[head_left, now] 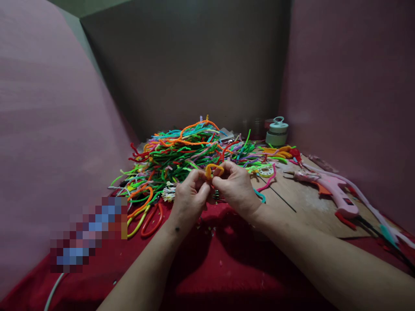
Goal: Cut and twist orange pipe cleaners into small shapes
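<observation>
Between both hands is a looped orange-yellow pipe cleaner [210, 169], bent into a small arch. My left hand [192, 194] pinches one part of it between thumb and fingers. Thumb and forefinger of my right hand [234, 185] grip its other side. The fingertips of the two hands almost meet, and they partly hide the lower part of the pipe cleaner. Just behind the hands lies a big tangled heap of pipe cleaners [181, 149] in green, orange, red, blue and other colours.
A pink hot glue gun [337, 190] lies on a wooden board [308, 216] at the right, its cord running right. Red-handled scissors [152, 222] rest left on the red cloth [233, 268]. A pale green lidded jar [277, 134] stands at the back. Panels enclose three sides.
</observation>
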Tool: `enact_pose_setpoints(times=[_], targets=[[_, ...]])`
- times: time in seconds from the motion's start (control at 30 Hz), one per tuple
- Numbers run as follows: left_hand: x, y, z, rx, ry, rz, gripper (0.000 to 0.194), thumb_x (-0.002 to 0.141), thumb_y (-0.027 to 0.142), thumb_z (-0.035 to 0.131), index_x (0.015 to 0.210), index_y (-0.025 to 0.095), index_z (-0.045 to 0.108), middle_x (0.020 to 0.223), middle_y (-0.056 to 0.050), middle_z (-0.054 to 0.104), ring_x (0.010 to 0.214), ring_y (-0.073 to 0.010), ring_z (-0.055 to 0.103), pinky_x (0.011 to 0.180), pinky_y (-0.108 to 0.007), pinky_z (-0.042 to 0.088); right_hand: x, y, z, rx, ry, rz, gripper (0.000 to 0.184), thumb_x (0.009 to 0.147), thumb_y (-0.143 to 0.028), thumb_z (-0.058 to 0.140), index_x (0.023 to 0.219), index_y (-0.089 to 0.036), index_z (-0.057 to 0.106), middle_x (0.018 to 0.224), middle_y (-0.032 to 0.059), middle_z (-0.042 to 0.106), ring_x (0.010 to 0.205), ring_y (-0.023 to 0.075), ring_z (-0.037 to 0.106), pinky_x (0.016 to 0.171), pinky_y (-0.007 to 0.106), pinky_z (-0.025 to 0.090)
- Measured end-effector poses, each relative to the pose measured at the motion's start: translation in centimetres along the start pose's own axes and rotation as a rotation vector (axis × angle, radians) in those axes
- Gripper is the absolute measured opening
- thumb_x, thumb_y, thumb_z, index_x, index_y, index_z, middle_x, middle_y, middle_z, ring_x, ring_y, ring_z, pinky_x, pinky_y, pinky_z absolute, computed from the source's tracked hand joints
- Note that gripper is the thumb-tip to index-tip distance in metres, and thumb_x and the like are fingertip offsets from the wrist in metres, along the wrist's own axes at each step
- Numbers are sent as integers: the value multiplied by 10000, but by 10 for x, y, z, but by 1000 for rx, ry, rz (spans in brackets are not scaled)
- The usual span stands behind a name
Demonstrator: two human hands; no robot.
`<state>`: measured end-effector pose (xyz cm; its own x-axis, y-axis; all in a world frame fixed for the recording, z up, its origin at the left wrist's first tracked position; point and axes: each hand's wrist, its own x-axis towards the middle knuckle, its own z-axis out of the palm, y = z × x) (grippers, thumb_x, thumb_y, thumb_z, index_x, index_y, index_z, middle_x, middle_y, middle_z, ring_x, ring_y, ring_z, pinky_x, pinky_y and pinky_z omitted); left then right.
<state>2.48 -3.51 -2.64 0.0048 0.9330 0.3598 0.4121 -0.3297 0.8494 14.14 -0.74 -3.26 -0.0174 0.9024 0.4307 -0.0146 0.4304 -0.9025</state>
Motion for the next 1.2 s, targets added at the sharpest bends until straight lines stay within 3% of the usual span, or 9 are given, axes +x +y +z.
enact_pose_setpoints(times=[0.17, 0.33, 0.67, 0.83, 1.03, 1.2], targets=[[-1, -2, 1, 52, -1, 19, 123, 745, 211, 494, 867, 208, 508, 529, 67, 556, 425, -88, 527, 402, -172, 426, -1, 0, 1, 22, 30, -15, 71, 588, -112, 515, 610, -180, 507, 550, -44, 518, 489, 82, 458, 463, 195, 380], [-1, -2, 2, 82, 21, 42, 89, 752, 197, 471, 832, 201, 510, 552, 57, 563, 449, -84, 532, 437, -177, 444, 4, 2, -1, 364, -144, 259, 94, 595, -157, 574, 643, -177, 496, 455, -65, 503, 343, 77, 427, 336, 198, 355], [3, 3, -9, 51, 117, 31, 65, 754, 240, 510, 805, 200, 520, 498, 59, 545, 378, -93, 522, 361, -172, 400, 12, -12, -9, 471, -316, 294, 219, 573, -291, 702, 697, -116, 657, 525, 4, 614, 438, 103, 559, 443, 229, 485], [2, 3, -8, -10, 59, 3, 127, 757, 252, 512, 874, 202, 517, 583, 32, 597, 434, -121, 578, 339, -181, 413, 11, -7, -7, 392, -254, 257, 211, 580, -290, 712, 699, -119, 678, 542, -2, 615, 387, 78, 510, 385, 208, 444], [3, 8, -8, -259, -16, -86, 141, 751, 233, 501, 883, 185, 507, 636, 16, 622, 447, -142, 598, 359, -237, 475, 8, -5, -5, 349, -193, 196, 198, 645, -304, 655, 697, -113, 668, 552, 6, 600, 383, 70, 466, 361, 198, 372], [6, 12, -9, -345, -24, -154, 149, 727, 197, 522, 868, 149, 531, 639, 1, 625, 482, -155, 621, 381, -244, 495, 10, -1, -5, 388, -181, 256, 235, 625, -296, 666, 773, -113, 678, 584, -4, 591, 434, 61, 451, 419, 200, 369]])
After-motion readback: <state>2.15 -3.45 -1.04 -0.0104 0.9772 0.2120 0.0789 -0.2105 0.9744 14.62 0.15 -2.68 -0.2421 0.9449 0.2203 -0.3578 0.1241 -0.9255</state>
